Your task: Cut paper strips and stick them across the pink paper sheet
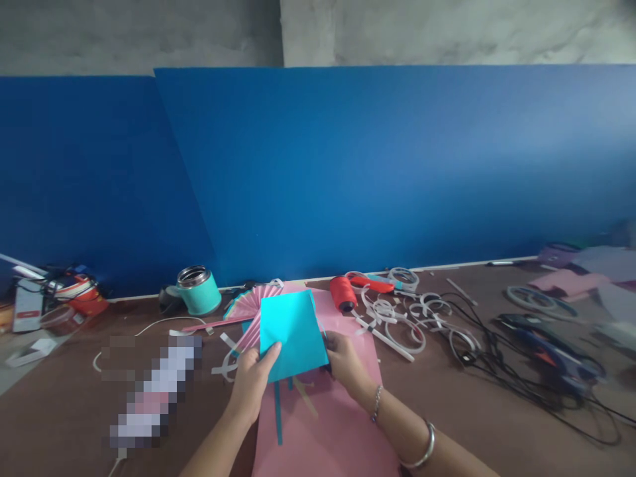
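Two hands (256, 374) (348, 364), two bracelets (376, 403) (431, 442), one spool (342, 293), one mug (203, 295).

A blue partition (377, 165), paler at right, backs the brown table (447, 391), a grey wall (447, 30) showing above.

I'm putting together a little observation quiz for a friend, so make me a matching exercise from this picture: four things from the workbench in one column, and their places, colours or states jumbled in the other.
Things
1. Turquoise paper
2. Mug
3. Thread spool
4. Pink sheet

Descriptions
A. Red, just right of the held paper
B. Spread flat on the table
C. Gripped by the left hand
D. Open-topped, near the blue board

Right pairs: 1-C, 2-D, 3-A, 4-B
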Demonstrator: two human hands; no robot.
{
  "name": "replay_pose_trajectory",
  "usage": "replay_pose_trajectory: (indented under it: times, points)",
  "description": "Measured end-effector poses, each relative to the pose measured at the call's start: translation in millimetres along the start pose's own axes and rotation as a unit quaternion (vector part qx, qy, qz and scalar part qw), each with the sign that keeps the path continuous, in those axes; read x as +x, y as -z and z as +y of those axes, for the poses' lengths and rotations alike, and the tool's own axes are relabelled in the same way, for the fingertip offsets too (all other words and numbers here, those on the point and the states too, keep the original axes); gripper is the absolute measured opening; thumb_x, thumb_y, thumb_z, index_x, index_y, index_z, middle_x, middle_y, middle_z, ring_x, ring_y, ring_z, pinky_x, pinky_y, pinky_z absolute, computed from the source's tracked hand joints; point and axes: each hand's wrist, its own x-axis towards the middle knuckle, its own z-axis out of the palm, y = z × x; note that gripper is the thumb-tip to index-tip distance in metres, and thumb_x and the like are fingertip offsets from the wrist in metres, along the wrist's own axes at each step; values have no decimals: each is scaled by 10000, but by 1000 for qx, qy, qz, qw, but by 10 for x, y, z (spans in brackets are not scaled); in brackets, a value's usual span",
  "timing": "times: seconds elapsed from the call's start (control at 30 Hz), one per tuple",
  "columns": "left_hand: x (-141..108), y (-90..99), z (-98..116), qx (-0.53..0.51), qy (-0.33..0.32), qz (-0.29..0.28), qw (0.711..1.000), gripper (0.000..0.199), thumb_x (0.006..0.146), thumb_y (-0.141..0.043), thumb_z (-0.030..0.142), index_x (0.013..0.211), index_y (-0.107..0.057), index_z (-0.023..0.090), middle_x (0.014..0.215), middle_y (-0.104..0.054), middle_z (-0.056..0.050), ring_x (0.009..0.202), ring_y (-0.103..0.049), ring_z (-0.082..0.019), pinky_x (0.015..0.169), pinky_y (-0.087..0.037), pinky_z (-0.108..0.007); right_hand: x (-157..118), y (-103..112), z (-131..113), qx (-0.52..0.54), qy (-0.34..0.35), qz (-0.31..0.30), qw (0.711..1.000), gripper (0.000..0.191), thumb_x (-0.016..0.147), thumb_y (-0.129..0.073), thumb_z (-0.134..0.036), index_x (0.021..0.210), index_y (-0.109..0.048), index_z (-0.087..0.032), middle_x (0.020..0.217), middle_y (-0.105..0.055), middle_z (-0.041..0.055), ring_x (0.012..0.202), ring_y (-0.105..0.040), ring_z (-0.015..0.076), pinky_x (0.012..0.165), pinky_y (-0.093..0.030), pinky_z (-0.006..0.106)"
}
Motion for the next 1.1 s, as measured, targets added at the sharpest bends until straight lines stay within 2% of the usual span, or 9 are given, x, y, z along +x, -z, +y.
replay_pose_trajectory:
  times: [0.2, 0.57, 0.8, 1.1]
  points:
    - [12, 7, -50, 2, -3, -13, 1000, 369, 682, -691, 478, 797, -718, 128, 688, -710, -37, 698, -638, -223, 648, -500, -276, 18, 22, 43, 21, 2, -11, 1000, 104, 546, -499, -233, 635, -530, -188, 472, -492, -61, 420, -399, 79, 397, -263, 191]
    - [-8, -10, -23, -32, -1, -40, 999, 416, 683, -701, 461, 941, -722, 135, 837, -744, -64, 802, -671, -263, 736, -528, -320, 17, 25, -5, 23, 4, -4, 1000, 68, 535, -489, -236, 582, -488, -187, 442, -431, -79, 400, -341, 62, 392, -244, 190]
    - [-6, -8, -19, -20, -2, -36, 999, 435, 689, -696, 454, 977, -713, 128, 845, -741, -71, 834, -663, -272, 761, -525, -335, 38, 41, 35, 37, 9, -10, 999, 90, 561, -507, -252, 615, -503, -181, 474, -480, -67, 412, -355, 59, 394, -248, 183]
    - [-15, -6, -6, -14, 4, -27, 1000, 391, 664, -704, 469, 863, -725, 134, 803, -739, -61, 804, -663, -263, 715, -524, -307, 27, 39, 11, 37, 2, 0, 999, 78, 547, -483, -230, 600, -505, -177, 454, -460, -68, 404, -352, 58, 392, -267, 184]
